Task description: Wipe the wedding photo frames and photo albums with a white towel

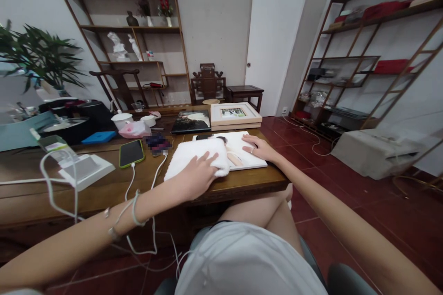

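Note:
My left hand (201,173) lies palm down on a folded white towel (185,156), its fingers spread. That towel covers the left part of a white photo panel (254,159), where dark hair and a patch of skin tone show in the print. On the panel's right side rests my right hand (258,146), fingers stretched flat over the surface near the edge, a ring on one finger. Whatever is printed under the towel is hidden.
Behind the panel are a dark picture panel (191,121) and a pale wood frame (235,122). To the left lie a phone (132,154) on a white cable, a pink plastic bag (134,129), a blue box (99,137) and a white stand (86,170). The table's right end is close.

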Available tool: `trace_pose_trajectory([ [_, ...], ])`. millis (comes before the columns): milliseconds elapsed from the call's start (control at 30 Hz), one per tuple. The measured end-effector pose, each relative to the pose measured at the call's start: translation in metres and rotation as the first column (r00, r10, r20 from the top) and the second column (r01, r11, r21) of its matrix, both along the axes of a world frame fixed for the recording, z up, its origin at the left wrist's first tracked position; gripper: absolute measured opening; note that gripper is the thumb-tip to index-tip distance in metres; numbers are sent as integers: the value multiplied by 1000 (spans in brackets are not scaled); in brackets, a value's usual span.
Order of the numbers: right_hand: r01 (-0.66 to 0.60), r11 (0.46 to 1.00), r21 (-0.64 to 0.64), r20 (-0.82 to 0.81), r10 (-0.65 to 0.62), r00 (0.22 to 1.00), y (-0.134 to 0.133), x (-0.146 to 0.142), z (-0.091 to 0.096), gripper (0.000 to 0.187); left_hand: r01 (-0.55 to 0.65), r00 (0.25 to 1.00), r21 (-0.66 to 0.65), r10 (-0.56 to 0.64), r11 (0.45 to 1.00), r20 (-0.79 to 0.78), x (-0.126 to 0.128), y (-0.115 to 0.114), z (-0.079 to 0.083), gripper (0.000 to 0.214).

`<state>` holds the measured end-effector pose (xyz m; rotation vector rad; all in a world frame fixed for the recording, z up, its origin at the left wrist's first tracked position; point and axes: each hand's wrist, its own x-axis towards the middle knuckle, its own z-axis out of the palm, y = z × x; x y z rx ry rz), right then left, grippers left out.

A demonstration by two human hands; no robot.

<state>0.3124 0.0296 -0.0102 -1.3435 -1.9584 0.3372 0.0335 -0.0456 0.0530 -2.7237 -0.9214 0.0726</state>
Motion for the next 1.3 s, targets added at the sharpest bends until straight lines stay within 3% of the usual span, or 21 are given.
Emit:
trace_pose_trajectory([
  [100, 2, 1000, 0, -13, -2, 1000, -1, 0, 0, 44, 38, 999, -46, -38, 998, -9, 0, -21, 8, 30],
  [200, -4, 1000, -1, -31, 4, 1000, -1, 0, -1, 44, 28, 999, -92, -26, 995, 20, 3, -15, 16, 34],
  [367, -12, 1000, 4, -31, 13, 999, 1, 1, -2, 43, -64, 997, -97, 67, 993, 33, 11, 43, 17, 38],
  [467, -10, 1000, 7, -26, 10, 1000, 0, 1, -1, 43, -37, 997, -39, 40, 999, 65, 13, 81, 12, 36],
  [633, -1, 1000, -8, -31, 1, 1000, -1, 0, 0, 44, -24, 995, 45, 20, 999, 96, 15, 104, 8, 37],
  [767, -7, 1000, -13, -22, 7, 1000, -1, 0, 0, 45, -46, 999, 11, 45, 999, 15, 18, 82, 7, 33],
  [967, -10, 1000, -4, -24, 10, 1000, 0, 1, -1, 44, 36, 998, 10, -36, 999, -53, 11, 1, 7, 32],
  [1067, -8, 1000, 3, -19, 8, 1000, 0, 1, -1, 44, 89, 995, -8, -90, 996, -45, 6, -26, 7, 28],
  [1167, -7, 1000, 9, -31, 7, 999, 0, 0, -2, 42, 91, 996, -18, -91, 996, -10, 7, -29, 8, 27],
  [1300, -12, 1000, 6, -49, 13, 999, 0, 0, -2, 43, 69, 998, -14, -69, 998, 1, 18, 1, 10, 31],
])
